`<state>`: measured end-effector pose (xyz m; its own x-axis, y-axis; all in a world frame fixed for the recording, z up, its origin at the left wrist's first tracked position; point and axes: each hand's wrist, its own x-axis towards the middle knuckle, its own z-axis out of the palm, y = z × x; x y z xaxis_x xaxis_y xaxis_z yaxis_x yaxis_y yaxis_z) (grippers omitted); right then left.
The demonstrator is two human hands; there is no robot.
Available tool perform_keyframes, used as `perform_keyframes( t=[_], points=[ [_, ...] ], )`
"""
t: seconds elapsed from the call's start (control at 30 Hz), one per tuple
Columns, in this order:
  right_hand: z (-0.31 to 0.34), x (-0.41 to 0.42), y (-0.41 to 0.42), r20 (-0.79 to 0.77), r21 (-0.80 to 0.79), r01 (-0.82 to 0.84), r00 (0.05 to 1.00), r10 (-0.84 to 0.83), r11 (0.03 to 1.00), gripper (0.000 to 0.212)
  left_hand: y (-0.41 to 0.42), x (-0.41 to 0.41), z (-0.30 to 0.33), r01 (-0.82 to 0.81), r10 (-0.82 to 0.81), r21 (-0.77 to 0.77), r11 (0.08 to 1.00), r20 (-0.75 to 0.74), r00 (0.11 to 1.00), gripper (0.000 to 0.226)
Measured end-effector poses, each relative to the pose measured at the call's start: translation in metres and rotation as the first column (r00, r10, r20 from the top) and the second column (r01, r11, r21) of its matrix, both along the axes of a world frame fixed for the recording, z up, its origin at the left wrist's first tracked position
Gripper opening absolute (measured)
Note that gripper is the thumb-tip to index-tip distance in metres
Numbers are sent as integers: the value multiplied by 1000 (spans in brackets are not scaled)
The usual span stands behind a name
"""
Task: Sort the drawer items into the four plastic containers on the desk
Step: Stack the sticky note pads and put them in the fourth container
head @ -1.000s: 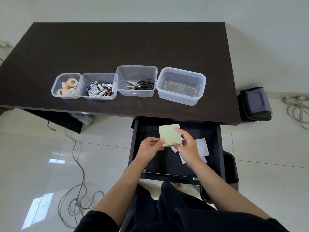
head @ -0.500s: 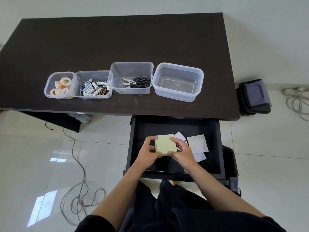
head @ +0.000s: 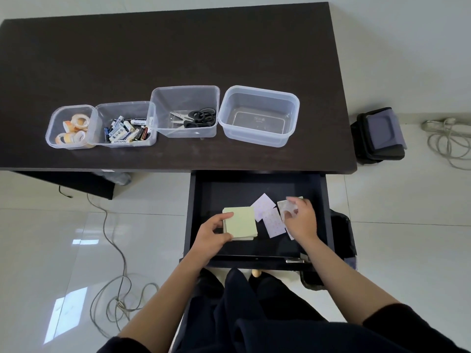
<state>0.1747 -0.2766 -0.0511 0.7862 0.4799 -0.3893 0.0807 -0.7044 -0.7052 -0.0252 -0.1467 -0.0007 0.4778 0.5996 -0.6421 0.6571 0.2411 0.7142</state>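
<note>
The black drawer (head: 201,200) is pulled open below the desk. My left hand (head: 212,235) grips a pale green pad of sticky notes (head: 242,224) by its left edge, low over the drawer floor. My right hand (head: 302,220) pinches a patterned white paper sheet (head: 286,207) at the right of the drawer. Two more patterned sheets (head: 270,217) lie between the hands. On the desk stand four clear containers: tape rolls (head: 72,127), batteries (head: 126,129), scissors (head: 195,117), and an empty one (head: 258,115) at the right.
The dark desk (head: 165,52) stretches back beyond the containers. A black bag (head: 379,135) sits on the floor right of the desk. Cables lie on the tiled floor at the left (head: 112,296) and far right (head: 448,138).
My right hand let go of the green pad and moved right to the patterned sheet. My left hand alone now holds the pad, lowered toward the drawer floor.
</note>
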Motion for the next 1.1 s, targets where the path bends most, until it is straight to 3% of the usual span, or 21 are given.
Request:
perform_keyframes(
  t=[0.07,0.17,0.4,0.57,0.73,0.93,1.1],
  points=[
    [-8,15,0,48,-130,-155,986,162,979,49,-1,-2,1,-10,10,-4,1000,6,1000,55],
    [-17,28,2,-7,-274,-284,956,294,919,59,-3,-4,5,-18,18,0,1000,20,1000,54],
    [-10,39,8,-11,-421,-382,909,416,823,61,-8,-10,9,-8,9,-24,1000,35,999,54],
    [7,40,6,24,-340,-376,913,408,862,23,-11,-7,9,-9,10,-32,999,36,999,54],
    [28,42,2,-6,-305,-363,925,379,881,11,-14,2,10,6,-5,-48,999,38,999,54],
    [53,34,-2,124,-198,-297,938,324,934,13,-15,17,13,38,-33,-69,997,71,997,53],
    [74,19,-4,182,24,-275,947,266,961,13,-15,27,15,46,-38,-90,995,84,996,51]
  ],
)
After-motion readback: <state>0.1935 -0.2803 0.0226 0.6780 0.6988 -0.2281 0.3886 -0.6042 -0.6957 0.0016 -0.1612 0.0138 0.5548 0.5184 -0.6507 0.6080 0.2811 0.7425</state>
